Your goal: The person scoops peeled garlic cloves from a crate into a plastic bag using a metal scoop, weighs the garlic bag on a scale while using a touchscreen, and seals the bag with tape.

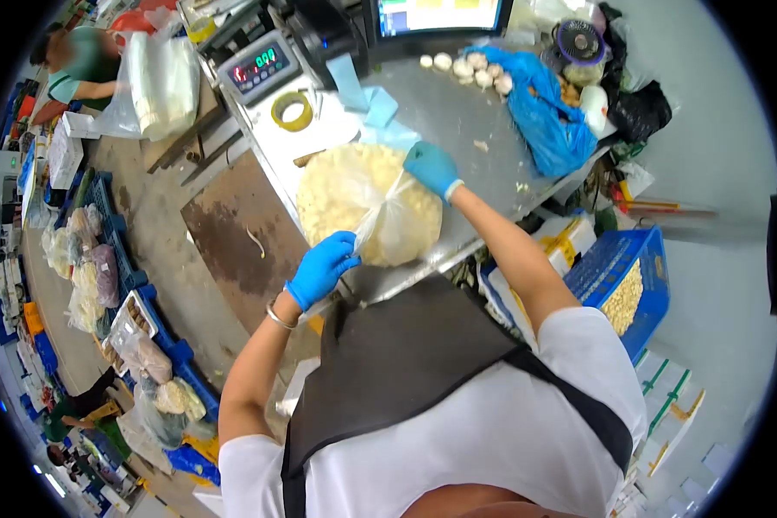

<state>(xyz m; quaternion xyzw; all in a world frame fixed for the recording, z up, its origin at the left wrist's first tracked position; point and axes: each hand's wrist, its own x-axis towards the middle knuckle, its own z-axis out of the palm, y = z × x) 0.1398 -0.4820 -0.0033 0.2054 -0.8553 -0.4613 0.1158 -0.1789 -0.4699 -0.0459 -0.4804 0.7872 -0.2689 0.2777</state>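
Head view: left grip (325, 269), right grip (432, 169) on bag (373, 203)

The clear bag (378, 205) bulges with pale pieces (328, 188), neck gathered.

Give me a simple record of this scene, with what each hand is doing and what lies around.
Left hand: gloved in blue, pinching plastic of the clear bag
Right hand: gloved in teal, gripping plastic of the same bag
Contents: pale pieces
Surface: metal table
Scale: display lit
Tape: yellow roll, between scale and clear bag
Blue bag: right part of the table, beside white bulbs
Screen: lit
Crate: blue, on the right, holding pale pieces
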